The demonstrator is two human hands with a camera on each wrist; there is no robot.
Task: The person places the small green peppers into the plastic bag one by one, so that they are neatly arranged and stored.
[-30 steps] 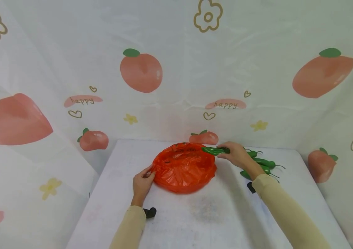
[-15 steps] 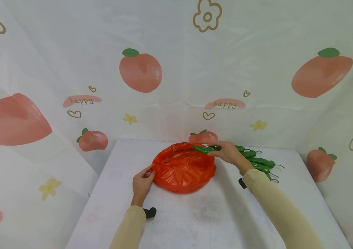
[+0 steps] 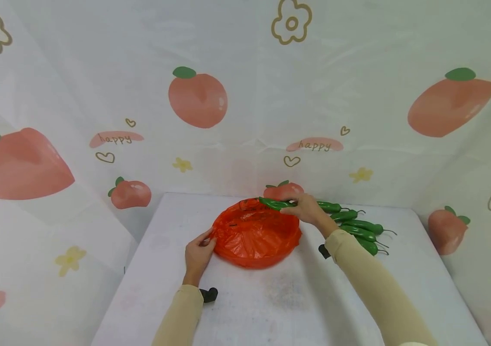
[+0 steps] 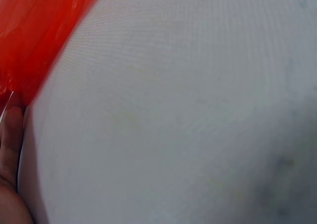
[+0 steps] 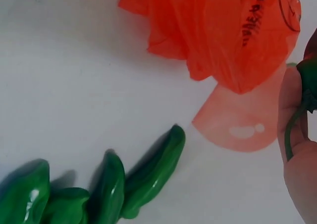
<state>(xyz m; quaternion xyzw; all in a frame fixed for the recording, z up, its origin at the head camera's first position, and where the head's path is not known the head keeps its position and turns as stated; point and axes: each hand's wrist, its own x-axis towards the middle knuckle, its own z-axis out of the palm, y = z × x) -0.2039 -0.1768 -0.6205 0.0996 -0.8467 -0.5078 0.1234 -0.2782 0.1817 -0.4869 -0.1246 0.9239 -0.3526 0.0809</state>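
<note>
Compared with a second ago, the right hand (image 3: pixel 308 210) is holding its green pepper (image 3: pixel 273 204) farther left, over the far rim of the red bag (image 3: pixel 251 259), fingers curling round the stem end. The left hand (image 3: pixel 197 257) is staying put, thumb and fingers pinching the bag's left edge. More of the other peppers (image 3: pixel 359 233) is showing on the table (image 3: pixel 245 312)

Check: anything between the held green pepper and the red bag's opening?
Nothing visible. Head view: the green pepper in the right hand's grip overlaps the far rim of the red bag; left hand holds its left edge, out of line.
</note>
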